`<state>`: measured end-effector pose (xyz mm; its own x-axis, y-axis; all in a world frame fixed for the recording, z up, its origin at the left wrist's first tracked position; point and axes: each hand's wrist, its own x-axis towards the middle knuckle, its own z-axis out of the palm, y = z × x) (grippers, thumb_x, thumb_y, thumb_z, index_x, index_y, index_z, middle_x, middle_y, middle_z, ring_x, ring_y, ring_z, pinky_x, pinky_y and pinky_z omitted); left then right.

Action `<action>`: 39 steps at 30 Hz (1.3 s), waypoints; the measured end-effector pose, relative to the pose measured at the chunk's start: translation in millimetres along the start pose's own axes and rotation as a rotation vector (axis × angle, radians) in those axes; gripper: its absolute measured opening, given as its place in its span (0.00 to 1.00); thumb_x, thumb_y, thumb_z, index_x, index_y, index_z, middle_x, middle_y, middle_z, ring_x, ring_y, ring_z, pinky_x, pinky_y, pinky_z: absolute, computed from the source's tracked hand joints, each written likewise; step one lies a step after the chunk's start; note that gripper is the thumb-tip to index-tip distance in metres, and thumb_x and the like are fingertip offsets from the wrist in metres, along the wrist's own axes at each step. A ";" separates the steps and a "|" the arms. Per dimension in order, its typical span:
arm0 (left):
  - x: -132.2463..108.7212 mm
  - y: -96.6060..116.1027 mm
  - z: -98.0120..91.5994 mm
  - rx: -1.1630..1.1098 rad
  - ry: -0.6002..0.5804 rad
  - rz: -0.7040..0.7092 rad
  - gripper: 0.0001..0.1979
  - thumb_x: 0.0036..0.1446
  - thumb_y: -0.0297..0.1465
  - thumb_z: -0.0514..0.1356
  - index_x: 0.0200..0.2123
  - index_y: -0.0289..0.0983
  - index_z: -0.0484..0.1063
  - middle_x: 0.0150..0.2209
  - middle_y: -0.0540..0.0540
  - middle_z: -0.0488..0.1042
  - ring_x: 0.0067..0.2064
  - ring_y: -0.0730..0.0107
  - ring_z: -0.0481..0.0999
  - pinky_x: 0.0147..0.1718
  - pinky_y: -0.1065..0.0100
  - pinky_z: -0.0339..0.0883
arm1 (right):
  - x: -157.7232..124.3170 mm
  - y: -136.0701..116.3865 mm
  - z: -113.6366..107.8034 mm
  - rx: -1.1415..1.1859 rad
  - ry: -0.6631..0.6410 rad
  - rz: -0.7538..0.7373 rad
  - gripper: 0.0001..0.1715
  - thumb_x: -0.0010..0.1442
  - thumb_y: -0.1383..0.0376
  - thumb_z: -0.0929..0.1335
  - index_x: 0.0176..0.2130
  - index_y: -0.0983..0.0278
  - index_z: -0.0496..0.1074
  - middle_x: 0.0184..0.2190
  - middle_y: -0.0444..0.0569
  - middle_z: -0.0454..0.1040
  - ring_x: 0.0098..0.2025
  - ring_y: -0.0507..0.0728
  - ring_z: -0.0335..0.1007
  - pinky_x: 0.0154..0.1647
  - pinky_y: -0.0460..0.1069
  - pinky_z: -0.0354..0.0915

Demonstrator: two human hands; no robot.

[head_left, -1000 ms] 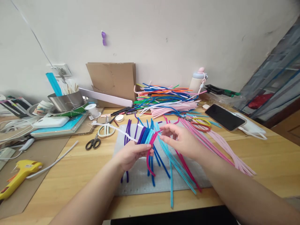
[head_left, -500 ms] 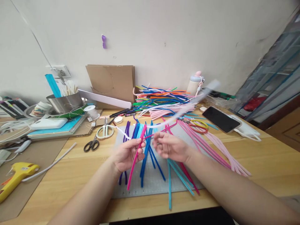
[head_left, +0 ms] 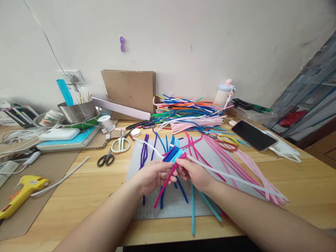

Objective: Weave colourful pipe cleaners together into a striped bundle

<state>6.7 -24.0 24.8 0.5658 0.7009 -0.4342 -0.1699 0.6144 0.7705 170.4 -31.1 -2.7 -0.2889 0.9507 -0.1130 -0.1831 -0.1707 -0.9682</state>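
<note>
My left hand (head_left: 153,176) is closed on a folded bunch of blue, light blue and purple pipe cleaners (head_left: 172,154) above a grey cutting mat (head_left: 154,206). A magenta pipe cleaner (head_left: 165,187) hangs down from the bunch. My right hand (head_left: 193,172) pinches the bunch from the right, where a white pipe cleaner (head_left: 236,179) passes across it and trails off to the right over the table. The white pipe cleaner's other end reaches up and left past the bunch.
A big heap of coloured pipe cleaners (head_left: 183,110) lies at the back, pink ones (head_left: 244,164) to the right. Scissors (head_left: 106,159), a yellow glue gun (head_left: 22,192), a phone (head_left: 253,134), cardboard (head_left: 128,91) and a metal bowl (head_left: 76,112) surround the mat.
The white pipe cleaner, blurred in mid-air half a second ago, now lies low to the right. My right hand has come in against the bunch. The magenta piece has straightened and hangs down.
</note>
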 end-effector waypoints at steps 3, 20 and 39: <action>1.0 0.0 -0.3 0.004 -0.002 0.011 0.08 0.48 0.31 0.65 0.31 0.33 0.75 0.30 0.43 0.79 0.28 0.70 0.78 0.28 0.74 0.67 | -0.5 1.6 -0.1 0.048 0.029 0.030 0.23 0.52 0.53 0.66 0.16 0.64 0.60 0.13 0.39 0.59 0.14 0.46 0.51 0.16 0.44 0.47; 4.3 -2.0 0.0 0.199 0.061 0.110 0.10 0.45 0.33 0.66 0.26 0.30 0.76 0.23 0.45 0.75 0.22 0.78 0.69 0.25 0.75 0.63 | -4.4 -6.0 4.9 0.032 -0.007 0.052 0.17 0.48 0.54 0.69 0.30 0.64 0.66 0.17 0.39 0.67 0.15 0.45 0.55 0.15 0.42 0.45; 11.8 -12.6 2.4 0.023 0.050 0.223 0.11 0.40 0.27 0.69 0.29 0.31 0.73 0.23 0.50 0.71 0.22 0.81 0.66 0.24 0.74 0.58 | -1.3 3.2 -0.8 0.164 0.046 -0.008 0.15 0.51 0.56 0.70 0.32 0.63 0.66 0.18 0.38 0.65 0.17 0.44 0.54 0.17 0.42 0.45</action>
<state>17.5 -24.3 11.1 0.4754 0.8359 -0.2743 -0.2671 0.4343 0.8603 171.0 -32.7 -5.8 -0.2444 0.9623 -0.1191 -0.3370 -0.1994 -0.9201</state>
